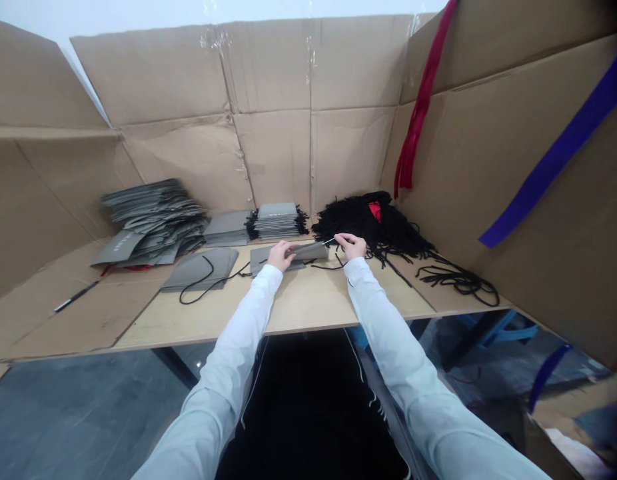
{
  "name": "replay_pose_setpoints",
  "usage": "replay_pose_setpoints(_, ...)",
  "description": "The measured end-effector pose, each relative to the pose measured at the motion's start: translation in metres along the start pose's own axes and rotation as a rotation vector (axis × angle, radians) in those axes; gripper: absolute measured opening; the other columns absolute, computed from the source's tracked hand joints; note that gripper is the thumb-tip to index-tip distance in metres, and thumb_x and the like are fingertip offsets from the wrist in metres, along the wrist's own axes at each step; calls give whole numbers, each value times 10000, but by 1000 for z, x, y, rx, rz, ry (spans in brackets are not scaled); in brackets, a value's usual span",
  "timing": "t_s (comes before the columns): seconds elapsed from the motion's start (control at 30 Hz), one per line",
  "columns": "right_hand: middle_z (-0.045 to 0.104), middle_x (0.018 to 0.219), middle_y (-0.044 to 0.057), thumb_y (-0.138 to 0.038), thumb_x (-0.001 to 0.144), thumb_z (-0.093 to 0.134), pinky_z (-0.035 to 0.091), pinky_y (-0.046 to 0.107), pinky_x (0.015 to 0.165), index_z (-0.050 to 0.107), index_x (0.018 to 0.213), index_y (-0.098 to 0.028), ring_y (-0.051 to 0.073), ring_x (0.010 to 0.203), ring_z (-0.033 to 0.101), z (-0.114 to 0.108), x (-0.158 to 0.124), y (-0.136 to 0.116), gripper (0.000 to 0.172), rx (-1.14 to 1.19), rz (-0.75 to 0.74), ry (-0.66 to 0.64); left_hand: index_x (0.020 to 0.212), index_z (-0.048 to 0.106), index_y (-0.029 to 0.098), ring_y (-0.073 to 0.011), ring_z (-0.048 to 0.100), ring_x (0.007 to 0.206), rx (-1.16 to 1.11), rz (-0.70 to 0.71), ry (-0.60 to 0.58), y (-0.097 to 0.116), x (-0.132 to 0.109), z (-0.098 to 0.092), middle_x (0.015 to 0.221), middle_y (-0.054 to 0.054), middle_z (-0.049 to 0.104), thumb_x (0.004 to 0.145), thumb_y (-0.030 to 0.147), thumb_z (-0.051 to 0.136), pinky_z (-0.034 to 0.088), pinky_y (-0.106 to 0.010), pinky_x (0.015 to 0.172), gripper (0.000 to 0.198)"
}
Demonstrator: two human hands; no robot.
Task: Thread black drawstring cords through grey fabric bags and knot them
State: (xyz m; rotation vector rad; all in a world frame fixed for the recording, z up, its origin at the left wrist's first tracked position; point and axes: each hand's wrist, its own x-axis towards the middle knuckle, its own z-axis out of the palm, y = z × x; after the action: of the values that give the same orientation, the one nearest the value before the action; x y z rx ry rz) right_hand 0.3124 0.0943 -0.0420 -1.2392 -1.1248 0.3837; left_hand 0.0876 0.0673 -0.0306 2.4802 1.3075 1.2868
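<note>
My left hand (280,255) is closed on a flat grey paper bag (308,252) lying on the wooden table (298,303). My right hand (351,245) pinches the pale tip of a black cord (330,241) at the bag's right end. Both arms wear white sleeves. Another grey bag (201,268) with a black cord looped over it lies to the left.
A tall heap of grey bags (151,217) sits at the far left and a smaller stack (276,220) at the back. A pile of black cords (383,227) lies at the right, some trailing forward. Cardboard walls (308,113) enclose the table. A pen (76,297) rests on cardboard at the left.
</note>
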Motion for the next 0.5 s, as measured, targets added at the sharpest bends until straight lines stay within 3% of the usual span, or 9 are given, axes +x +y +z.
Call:
replay_pose_setpoints(0.07,598,613,15,-427,529,622,407,270,624,664,739,-140,139,613,521,1,4,9,358,56,102,34,971,555,186,-142,520,865,-77,3,72,-2,1,-4,976,-48,527,595,38,492,435,-264,769,409)
replay_pose_setpoints(0.13,612,621,18,-396,509,640,418,272,625,662,703,-141,138,603,532,2,7,17,322,94,183,73,966,547,178,-153,490,944,-147,-78,206,-9,2,-10,1022,-52,509,556,-3,453,411,-277,818,458)
replay_pose_setpoints(0.2,621,624,21,-359,495,652,430,278,636,657,669,-147,143,608,547,2,9,23,274,111,236,87,932,544,153,-161,488,960,-233,-304,325,-23,4,-18,1008,-63,527,557,-11,422,400,-296,833,427)
replay_pose_setpoints(0.23,624,622,22,-339,492,656,435,282,641,654,657,-151,146,610,553,2,10,25,250,115,261,94,901,547,140,-165,497,953,-287,-469,327,-31,4,-22,983,-71,545,570,-4,417,404,-304,825,384)
replay_pose_setpoints(0.3,625,607,19,-306,489,660,445,292,648,647,640,-157,152,612,563,1,10,26,213,113,312,114,814,557,119,-177,533,896,-401,-799,231,-45,3,-29,910,-94,580,605,33,429,425,-314,785,260)
replay_pose_setpoints(0.37,620,580,16,-293,481,667,452,303,646,639,621,-160,157,604,568,0,9,25,195,102,364,134,710,561,104,-186,575,780,-482,-958,102,-54,0,-34,798,-119,608,632,84,458,455,-321,711,130)
replay_pose_setpoints(0.5,604,534,13,-277,475,675,464,325,623,623,589,-153,166,578,570,-2,8,25,177,100,399,139,644,572,123,-151,586,650,-599,-953,-131,-52,-6,-32,673,-88,628,628,173,544,466,-283,664,59)
